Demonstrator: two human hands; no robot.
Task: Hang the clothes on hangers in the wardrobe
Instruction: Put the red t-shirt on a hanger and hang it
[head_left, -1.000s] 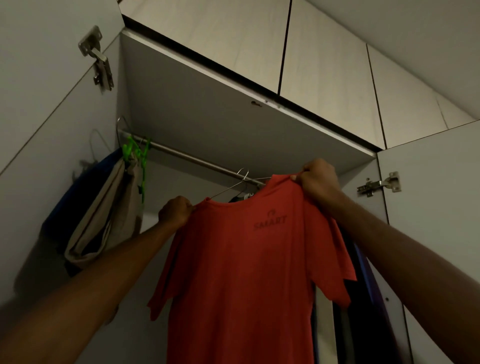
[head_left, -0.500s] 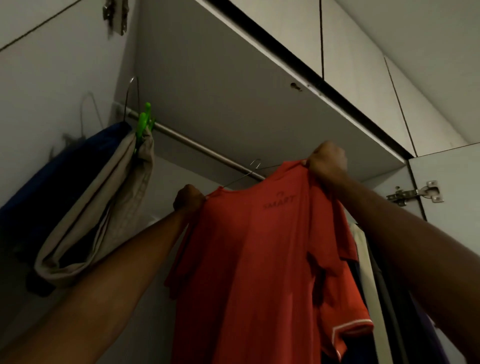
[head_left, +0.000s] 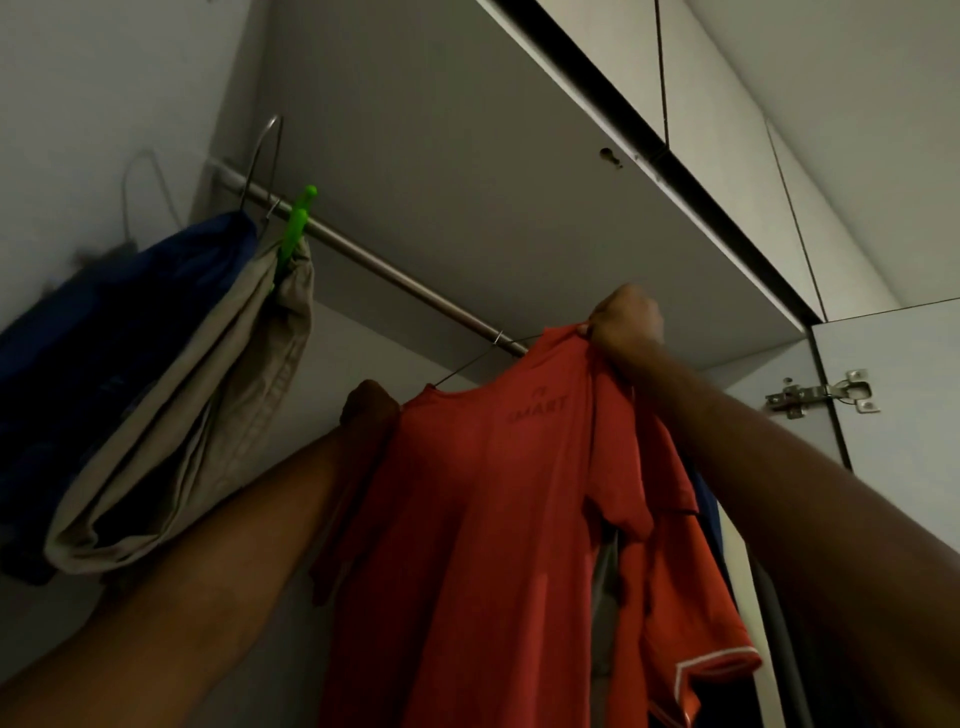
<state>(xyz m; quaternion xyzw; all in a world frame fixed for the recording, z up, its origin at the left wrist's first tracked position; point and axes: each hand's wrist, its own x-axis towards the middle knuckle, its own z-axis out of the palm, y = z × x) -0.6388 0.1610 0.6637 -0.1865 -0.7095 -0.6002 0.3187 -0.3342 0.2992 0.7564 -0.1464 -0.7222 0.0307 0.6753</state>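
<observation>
View from below into an open wardrobe. A red shirt (head_left: 519, 519) is held up at centre frame, just under the rail (head_left: 395, 275) that runs from upper left down toward centre. The shirt is carried on a wire hanger (head_left: 467, 364), of which only a thin arm and the hook at the rail are seen; the hook appears to sit on or right at the rail, though contact cannot be confirmed in the dim light. The right hand (head_left: 626, 325), right of centre, is clenched on the collar and shoulder cloth at the shirt's highest point, presumably so that the garment is kept lifted while the hook is seated. The left hand (head_left: 371, 408), lower and left of centre, is placed against the other shoulder of the shirt; its fingers are curled, but whether cloth or hanger is grasped cannot be told, since they are hidden behind the fabric. This hand is judged to steady the hanger's low end, which leaves the shirt tilted down to the left.

Dark lettering is printed across the chest; it seems to read "SMART", with a small emblem above, but it is faint.

At left, beige trousers (head_left: 208, 415) are hung from a green clip (head_left: 296, 223) beside a blue garment (head_left: 104, 338). A door hinge (head_left: 821, 392) is seen at right.
</observation>
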